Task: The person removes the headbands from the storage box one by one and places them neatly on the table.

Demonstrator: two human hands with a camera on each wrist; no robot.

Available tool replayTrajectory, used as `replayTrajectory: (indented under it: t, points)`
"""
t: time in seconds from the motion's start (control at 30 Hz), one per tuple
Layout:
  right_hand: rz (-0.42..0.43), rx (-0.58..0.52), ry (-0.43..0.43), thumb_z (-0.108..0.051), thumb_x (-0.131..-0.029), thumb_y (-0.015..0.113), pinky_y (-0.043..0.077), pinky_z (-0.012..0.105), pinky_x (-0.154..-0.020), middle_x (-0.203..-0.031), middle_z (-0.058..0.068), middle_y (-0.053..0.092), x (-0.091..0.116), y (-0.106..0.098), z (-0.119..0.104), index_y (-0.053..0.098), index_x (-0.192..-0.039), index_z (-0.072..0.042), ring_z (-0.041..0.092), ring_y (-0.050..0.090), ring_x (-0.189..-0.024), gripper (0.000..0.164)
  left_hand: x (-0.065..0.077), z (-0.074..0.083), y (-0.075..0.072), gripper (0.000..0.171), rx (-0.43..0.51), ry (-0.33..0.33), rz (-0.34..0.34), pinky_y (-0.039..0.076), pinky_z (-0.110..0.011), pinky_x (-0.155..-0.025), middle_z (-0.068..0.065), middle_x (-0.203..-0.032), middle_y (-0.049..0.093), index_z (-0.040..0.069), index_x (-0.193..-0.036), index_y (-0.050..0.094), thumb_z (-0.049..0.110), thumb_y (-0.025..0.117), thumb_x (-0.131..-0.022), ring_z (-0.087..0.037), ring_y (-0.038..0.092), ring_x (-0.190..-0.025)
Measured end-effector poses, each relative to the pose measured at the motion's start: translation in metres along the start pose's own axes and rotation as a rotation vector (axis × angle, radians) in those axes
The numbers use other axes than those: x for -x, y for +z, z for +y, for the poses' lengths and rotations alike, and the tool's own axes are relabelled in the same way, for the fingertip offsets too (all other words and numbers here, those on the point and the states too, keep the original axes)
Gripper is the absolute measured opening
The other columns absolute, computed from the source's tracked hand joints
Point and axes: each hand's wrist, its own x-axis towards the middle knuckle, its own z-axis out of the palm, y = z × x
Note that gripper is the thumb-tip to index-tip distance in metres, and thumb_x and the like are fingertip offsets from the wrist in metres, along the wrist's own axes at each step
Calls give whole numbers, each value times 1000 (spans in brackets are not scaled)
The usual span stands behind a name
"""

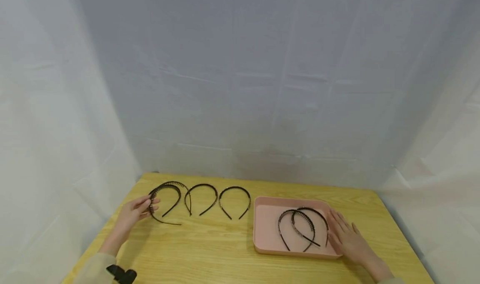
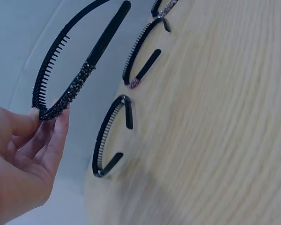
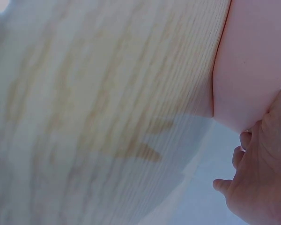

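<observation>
My left hand point(image 1: 133, 213) pinches a black headband point(image 2: 71, 93) between thumb and fingers, at its bead-covered side. Small comb teeth line the inside of this band, and in the left wrist view it is raised off the table. Behind it in the head view lies another black toothed headband point(image 1: 189, 200). My right hand point(image 1: 348, 240), fingers extended, rests along the right side of a pink tray point(image 1: 258, 246). Inside the tray, two black headbands point(image 1: 279, 227) overlap. The right wrist view shows that hand point(image 3: 267, 164) against the tray's outer wall point(image 3: 250, 65).
Two more black headbands, one at the middle left point(image 1: 216, 194) and one nearer the tray point(image 1: 249, 196), lie in a row on the wooden table point(image 1: 210, 250). White sheeting point(image 1: 232, 109) hangs behind the table and along both sides.
</observation>
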Motion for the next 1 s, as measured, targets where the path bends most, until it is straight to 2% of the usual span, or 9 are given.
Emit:
replayTrajectory:
  t: [0.23, 0.37, 0.57, 0.7, 0.8, 0.83, 1.0]
  points:
    - [-40, -9, 25, -29, -108, 48, 26, 77, -109, -161, 24, 31, -3, -2, 0, 35, -156, 0, 46, 29, -146, 58, 8, -11, -12, 54, 9, -92, -7, 57, -18, -86, -11, -133, 66, -14, -151, 32, 20, 44, -111, 1, 69, -100]
    - [-58, -12, 33, -30, -109, 47, 24, 77, -110, -162, 24, 29, -2, -3, 0, 34, -156, 1, 48, 28, -146, 58, 12, -17, -15, 53, 21, -135, -19, 58, -21, -87, -8, -130, 68, -14, -151, 32, 19, 44, -111, 0, 69, -100]
    - [-56, -27, 21, -31, -108, 48, 25, 78, -109, -161, 25, 31, -1, -2, -1, 35, -156, 1, 48, 28, -146, 59, 18, -23, -20, 50, 31, -181, -29, 60, -24, -85, -13, -127, 69, -17, -149, 31, 12, 44, -110, -2, 71, -97]
    - [-58, -24, 27, -30, -108, 48, 25, 77, -109, -161, 25, 31, -2, -2, -1, 35, -156, 1, 48, 29, -146, 58, 22, -29, -23, 49, 13, -182, -18, 60, -25, -83, -18, -125, 69, -21, -146, 32, 9, 44, -109, -4, 71, -93]
    - [-60, -20, 26, -30, -108, 48, 26, 77, -109, -161, 25, 31, -2, -3, -1, 35, -156, 1, 48, 29, -145, 58, 25, -33, -27, 48, -5, -183, -37, 61, -27, -84, -23, -128, 66, -22, -145, 32, 7, 43, -109, -6, 72, -95]
    - [-61, -22, 24, -31, -109, 47, 25, 77, -109, -161, 24, 30, -1, -2, 0, 35, -156, 0, 43, 24, -150, 59, 26, -34, -28, 48, -6, -186, -45, 61, -27, -84, -25, -128, 65, -23, -145, 31, 7, 43, -109, -7, 72, -95]
    - [-4, -10, -13, -31, -109, 48, 28, 79, -106, -161, 21, 32, 0, 5, 7, 34, -158, -4, 35, 21, -153, 58, 29, -41, -34, 47, 8, -182, -106, 61, -28, -84, -28, -126, 65, -28, -141, 29, 4, 42, -109, -9, 73, -94]
